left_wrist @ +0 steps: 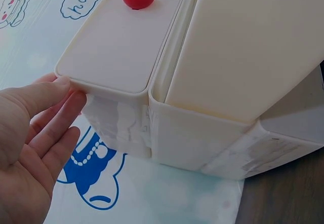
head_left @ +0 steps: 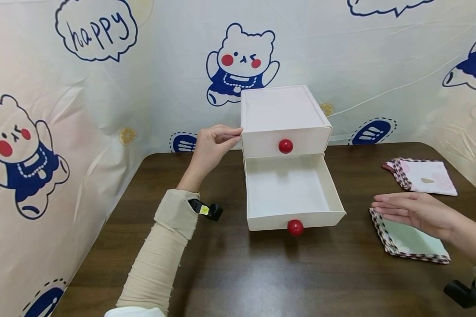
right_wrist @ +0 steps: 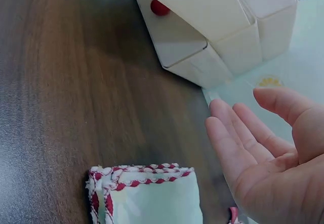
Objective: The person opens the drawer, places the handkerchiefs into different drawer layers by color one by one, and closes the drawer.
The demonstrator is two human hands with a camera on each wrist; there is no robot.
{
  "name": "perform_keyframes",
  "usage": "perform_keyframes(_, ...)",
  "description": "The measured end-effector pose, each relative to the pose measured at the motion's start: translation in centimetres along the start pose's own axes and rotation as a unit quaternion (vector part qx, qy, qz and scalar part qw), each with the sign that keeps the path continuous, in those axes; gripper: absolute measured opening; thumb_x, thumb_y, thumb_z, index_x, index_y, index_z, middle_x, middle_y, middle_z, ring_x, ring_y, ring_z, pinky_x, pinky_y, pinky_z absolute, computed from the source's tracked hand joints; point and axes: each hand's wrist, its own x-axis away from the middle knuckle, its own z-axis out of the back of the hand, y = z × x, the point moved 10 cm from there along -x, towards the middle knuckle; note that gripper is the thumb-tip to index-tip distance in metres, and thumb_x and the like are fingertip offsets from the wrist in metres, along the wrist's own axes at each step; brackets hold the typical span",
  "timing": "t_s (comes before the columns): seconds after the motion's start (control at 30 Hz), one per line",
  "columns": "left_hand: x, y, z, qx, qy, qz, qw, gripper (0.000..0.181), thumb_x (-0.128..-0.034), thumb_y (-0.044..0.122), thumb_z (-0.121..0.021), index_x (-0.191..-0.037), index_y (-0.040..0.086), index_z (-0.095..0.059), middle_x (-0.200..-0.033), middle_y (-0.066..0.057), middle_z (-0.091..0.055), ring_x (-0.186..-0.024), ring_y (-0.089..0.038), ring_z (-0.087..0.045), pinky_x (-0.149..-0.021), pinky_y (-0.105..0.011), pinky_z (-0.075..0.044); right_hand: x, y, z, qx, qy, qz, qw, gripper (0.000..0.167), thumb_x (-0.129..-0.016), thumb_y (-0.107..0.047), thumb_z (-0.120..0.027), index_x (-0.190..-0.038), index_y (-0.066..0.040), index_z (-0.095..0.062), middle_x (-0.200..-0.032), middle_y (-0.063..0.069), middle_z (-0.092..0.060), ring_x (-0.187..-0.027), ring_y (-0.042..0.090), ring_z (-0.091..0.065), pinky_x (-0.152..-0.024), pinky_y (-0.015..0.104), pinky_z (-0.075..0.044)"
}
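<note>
Left grip (head_left: 210,147) pinches smooth white box (head_left: 281,108) at corner; my right grip (head_left: 424,214) straight-fingered, empty; only head view shows drawer (head_left: 267,223) interior.

Tabletop (head_left: 222,281): looked wood-grained, with sheen. Drawer unit (head_left: 281,108): was smooth, plastic-looking. Red knobs (head_left: 285,146): shone. Folded cloths (head_left: 414,241), tabletop's right edge: were matt fabric.

You face a pale printed backdrop (head_left: 170,88) behind a dark brown wood-grain table (head_left: 222,273). On the fabric ahead of you, a winking, red-cheeked cartoon bear (head_left: 243,59) raises both arms; to your left you see another bear (head_left: 31,152), a "happy" speech bubble (head_left: 97,31) and a citrus slice (head_left: 128,136).
</note>
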Motion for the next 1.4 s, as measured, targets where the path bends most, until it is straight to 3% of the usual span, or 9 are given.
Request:
perform_keyframes(0.3,-0.2,-0.4,0.1,0.008,0.000,0.001,1.0000,0.020,-0.0808,-0.005,-0.066,-0.101,-0.008,-0.066,-0.099,-0.019,-0.065,-0.088,-0.027,-0.064,-0.077,-0.025,-0.052,1.1,-0.2,2.2,0.025,0.011,0.001,0.9996,0.043,-0.100,0.001,-0.024,-0.117,-0.005,-0.062,-0.116,0.009,-0.061,-0.109,0.018,-0.056,-0.090,0.031,-0.045)
perform_keyframes(0.5,-0.9,-2.4,-0.1,0.010,0.000,-0.006,0.9999,0.021,-0.0803,0.002,-0.069,-0.101,0.000,-0.069,-0.098,-0.013,-0.066,-0.087,-0.021,-0.064,-0.077,-0.025,-0.052,2.7,-0.6,3.9,-0.006,-0.019,0.000,0.9998,0.049,-0.101,0.000,-0.016,-0.121,-0.005,-0.060,-0.119,0.009,-0.060,-0.111,0.018,-0.055,-0.092,0.029,-0.044)
perform_keyframes(0.67,-1.0,-2.5,0.0,0.010,0.001,-0.014,0.9998,0.020,-0.0799,0.003,-0.070,-0.100,0.002,-0.070,-0.096,-0.011,-0.067,-0.086,-0.018,-0.064,-0.076,-0.025,-0.052,3.8,-0.4,5.4,-0.023,-0.010,-0.007,0.9996,0.050,-0.101,-0.001,-0.016,-0.119,-0.005,-0.062,-0.117,0.009,-0.061,-0.110,0.018,-0.056,-0.092,0.029,-0.044)
perform_keyframes(1.07,-1.2,-2.7,-0.2,0.008,-0.003,-0.004,1.0000,0.021,-0.0801,0.003,-0.070,-0.101,0.003,-0.070,-0.097,-0.011,-0.066,-0.087,-0.018,-0.064,-0.077,-0.025,-0.052,6.1,0.2,9.1,0.003,0.097,-0.036,0.9946,0.041,-0.101,-0.007,-0.029,-0.108,-0.012,-0.069,-0.107,0.005,-0.066,-0.100,0.016,-0.061,-0.085,0.030,-0.050)
perform_keyframes(1.13,-1.3,-2.6,-0.3,0.008,-0.003,-0.003,1.0000,0.021,-0.0801,0.002,-0.069,-0.101,0.001,-0.070,-0.097,-0.012,-0.066,-0.087,-0.019,-0.064,-0.077,-0.025,-0.052,6.8,0.5,10.9,0.051,0.160,-0.051,0.9845,0.036,-0.100,-0.011,-0.035,-0.101,-0.017,-0.070,-0.101,0.001,-0.067,-0.094,0.013,-0.063,-0.080,0.029,-0.052)
perform_keyframes(1.2,-1.1,-2.1,-0.3,0.008,-0.004,-0.004,1.0000,0.021,-0.0802,0.000,-0.068,-0.101,-0.001,-0.069,-0.097,-0.014,-0.066,-0.087,-0.021,-0.064,-0.077,-0.025,-0.052,7.7,0.8,12.7,0.113,0.228,-0.075,0.9641,0.027,-0.099,-0.017,-0.041,-0.097,-0.018,-0.069,-0.096,-0.004,-0.067,-0.088,0.010,-0.064,-0.077,0.029,-0.053)
perform_keyframes(1.27,-1.0,-1.3,-0.3,0.005,-0.005,-0.004,1.0000,0.021,-0.0806,-0.002,-0.067,-0.101,-0.004,-0.068,-0.097,-0.016,-0.066,-0.087,-0.023,-0.064,-0.077,-0.025,-0.052,8.7,1.0,14.3,0.185,0.284,-0.103,0.9352,0.025,-0.097,-0.022,-0.046,-0.108,-0.007,-0.063,-0.095,-0.007,-0.065,-0.083,0.007,-0.064,-0.074,0.029,-0.054)
perform_keyframes(1.33,-0.7,-0.5,-0.3,0.000,-0.006,-0.001,1.0000,0.020,-0.0809,-0.003,-0.066,-0.101,-0.006,-0.067,-0.097,-0.018,-0.065,-0.088,-0.025,-0.064,-0.078,-0.025,-0.052,9.5,1.1,15.4,0.253,0.309,-0.125,0.9083,0.042,-0.097,-0.027,-0.046,-0.120,0.008,-0.051,-0.096,-0.006,-0.064,-0.081,0.004,-0.063,-0.073,0.029,-0.054)
perform_keyframes(1.4,-0.5,0.1,-0.3,-0.006,-0.006,0.005,1.0000,0.020,-0.0812,-0.005,-0.066,-0.101,-0.007,-0.066,-0.098,-0.018,-0.065,-0.088,-0.025,-0.063,-0.078,-0.025,-0.052,10.0,1.1,16.1,0.294,0.319,-0.137,0.8906,0.060,-0.098,-0.029,-0.044,-0.124,0.024,-0.033,-0.098,-0.003,-0.063,-0.080,0.003,-0.062,-0.073,0.029,-0.054)
